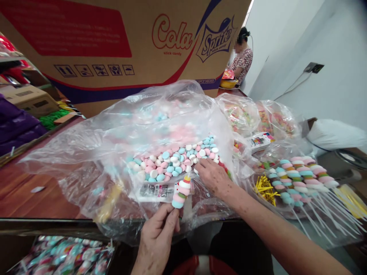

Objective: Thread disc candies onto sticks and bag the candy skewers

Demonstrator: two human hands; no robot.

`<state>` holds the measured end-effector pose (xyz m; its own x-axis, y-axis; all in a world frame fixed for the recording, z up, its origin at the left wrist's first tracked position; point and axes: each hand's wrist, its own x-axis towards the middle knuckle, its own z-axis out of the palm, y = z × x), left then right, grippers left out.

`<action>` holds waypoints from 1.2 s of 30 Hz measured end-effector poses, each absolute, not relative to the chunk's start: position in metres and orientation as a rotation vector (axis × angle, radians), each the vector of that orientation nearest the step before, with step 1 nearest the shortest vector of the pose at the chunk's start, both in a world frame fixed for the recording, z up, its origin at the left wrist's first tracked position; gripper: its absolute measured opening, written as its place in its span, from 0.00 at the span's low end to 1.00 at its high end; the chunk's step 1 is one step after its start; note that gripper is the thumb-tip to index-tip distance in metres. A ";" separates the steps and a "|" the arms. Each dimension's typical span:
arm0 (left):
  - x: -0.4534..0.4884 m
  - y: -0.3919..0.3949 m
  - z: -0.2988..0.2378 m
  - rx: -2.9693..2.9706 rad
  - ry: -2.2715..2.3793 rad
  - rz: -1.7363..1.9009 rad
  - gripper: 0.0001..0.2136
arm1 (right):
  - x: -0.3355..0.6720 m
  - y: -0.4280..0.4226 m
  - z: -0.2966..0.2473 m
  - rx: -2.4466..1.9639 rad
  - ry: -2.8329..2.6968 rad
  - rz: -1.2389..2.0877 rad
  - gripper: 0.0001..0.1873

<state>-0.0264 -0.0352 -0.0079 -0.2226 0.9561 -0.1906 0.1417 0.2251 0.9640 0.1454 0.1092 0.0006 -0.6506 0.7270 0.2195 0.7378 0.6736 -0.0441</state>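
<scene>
My left hand (pixel 159 233) is closed below a candy skewer (pixel 180 194), pinched near its lower end. The skewer is stacked with blue, pink, green and white pieces, with a yellow and orange piece on top. At the mouth of a clear plastic bag (pixel 109 130), my right hand (pixel 213 175) reaches into loose pink, white and blue marshmallow candies (pixel 160 168). Its fingertips touch the pile, and whether they grip a piece is hidden. A printed packet (pixel 155 191) lies on the plastic just left of the skewer.
Finished candy skewers (pixel 301 175) lie at the right beside yellow twist ties (pixel 266 189). Clear bags of colourful gummies (pixel 241 114) sit behind them. A large cardboard box (pixel 114 49) stands at the back. Wrapped candies fill a box (pixel 69 254) at lower left. A person (pixel 242 57) sits farther back.
</scene>
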 end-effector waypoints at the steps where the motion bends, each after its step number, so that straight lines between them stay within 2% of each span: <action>1: -0.027 -0.035 -0.006 1.052 1.586 1.114 0.14 | 0.149 0.106 -0.001 -1.147 -2.683 -0.086 0.09; 8: -0.024 -0.030 -0.004 1.059 1.576 1.123 0.13 | 0.165 0.087 -0.014 -0.996 -2.661 -0.158 0.11; 12: -0.022 -0.028 -0.007 1.070 1.564 1.134 0.13 | 0.165 0.087 -0.014 -1.048 -2.639 -0.137 0.08; 19: -0.026 -0.028 -0.008 1.051 1.569 1.134 0.12 | 0.168 0.079 -0.006 -0.999 -2.649 0.144 0.08; 23: -0.025 -0.027 -0.007 1.061 1.547 1.111 0.14 | 0.169 0.077 -0.009 -1.046 -2.625 0.193 0.08; 29: -0.027 -0.029 -0.004 1.066 1.554 1.111 0.14 | 0.178 0.087 0.003 -1.127 -2.233 0.456 0.07; 32: -0.029 -0.028 -0.005 1.074 1.580 1.101 0.15 | 0.183 0.100 0.012 -1.269 -2.124 0.473 0.07; 36: -0.028 -0.025 -0.006 1.092 1.568 1.115 0.14 | 0.176 0.111 0.010 -1.193 -2.243 0.398 0.12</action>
<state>-0.0277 -0.0255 -0.0060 -0.2093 0.9629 -0.1701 0.1554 0.2045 0.9665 0.1757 0.1115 0.0096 -0.4452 0.8290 0.3384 0.6621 0.5592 -0.4990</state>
